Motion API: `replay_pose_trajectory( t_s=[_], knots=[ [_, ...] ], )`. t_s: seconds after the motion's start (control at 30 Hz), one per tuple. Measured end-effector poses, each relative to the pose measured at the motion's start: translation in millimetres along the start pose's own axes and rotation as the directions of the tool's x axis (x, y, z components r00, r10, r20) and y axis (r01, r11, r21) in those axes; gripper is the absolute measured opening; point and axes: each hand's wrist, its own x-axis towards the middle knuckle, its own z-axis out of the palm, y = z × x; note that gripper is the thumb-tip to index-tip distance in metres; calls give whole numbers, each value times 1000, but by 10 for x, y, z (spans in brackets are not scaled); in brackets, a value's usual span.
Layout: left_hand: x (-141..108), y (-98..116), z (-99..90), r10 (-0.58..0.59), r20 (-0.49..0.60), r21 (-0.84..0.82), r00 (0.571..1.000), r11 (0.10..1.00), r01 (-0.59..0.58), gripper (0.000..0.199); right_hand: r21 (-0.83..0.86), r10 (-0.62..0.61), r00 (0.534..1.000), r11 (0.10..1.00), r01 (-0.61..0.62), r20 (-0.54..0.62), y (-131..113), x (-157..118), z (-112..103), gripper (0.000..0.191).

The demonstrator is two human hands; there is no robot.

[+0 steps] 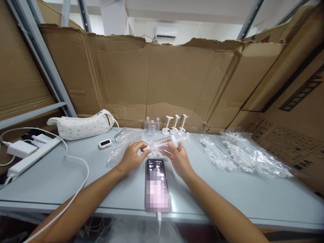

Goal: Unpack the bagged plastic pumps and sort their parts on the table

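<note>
Above the phone, a clear plastic syringe (162,144) with a white collar and white plunger lies tilted between my two hands. My right hand (178,157) is closed around its collar end, the plunger handle sticking out to the right. At the narrow end, the fingers of my left hand (134,155) pinch a small white tip. Small white pieces (158,155) lie on the table just beneath, partly hidden by my hands. Farther back stand several clear bottle-like barrels (151,128) and, beside them, white plungers (174,125) upright on their round collars.
A phone (158,185) with a cable lies near the front edge. Plastic bags of white parts (248,153) are on the right. To the left are a clear bag (124,141), a small white device (105,143), a patterned pouch (84,125) and a power strip (32,160). Cardboard (157,74) walls the back.
</note>
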Motion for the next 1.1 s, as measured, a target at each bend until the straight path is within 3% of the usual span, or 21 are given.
replay_pose_trajectory(
  t_s=[0.17,0.33,0.43,0.57,0.63,0.73,0.8,0.9,1.1],
  knots=[
    [-6,73,22,-156,145,-343,977,918,198,48,-55,-47,996,997,51,72,-31,-39,2,36],
    [-2,77,46,-286,210,-425,935,834,351,53,-49,-95,986,993,103,140,-90,-75,3,38],
    [-5,57,47,-263,145,-403,954,865,300,50,-33,-102,988,994,107,118,-99,-72,9,41],
    [-29,59,37,-46,25,-296,999,954,51,22,7,-115,988,993,115,102,-103,-50,11,39],
    [-42,54,39,15,-5,-177,1000,984,-15,21,35,-104,991,994,102,89,-101,-41,3,38],
    [-51,34,44,56,-14,-23,998,998,-57,16,80,-64,995,995,58,75,-88,-38,-13,37],
    [-47,28,44,84,24,-7,996,996,-84,16,98,-43,995,995,35,85,-74,-43,-18,36],
    [-27,54,38,73,83,-90,994,994,-65,33,114,-24,994,993,12,106,-59,-53,-10,35],
    [18,120,-5,-118,158,-364,980,916,169,54,151,-60,997,987,51,53,-160,-17,-11,35]
  ],
)
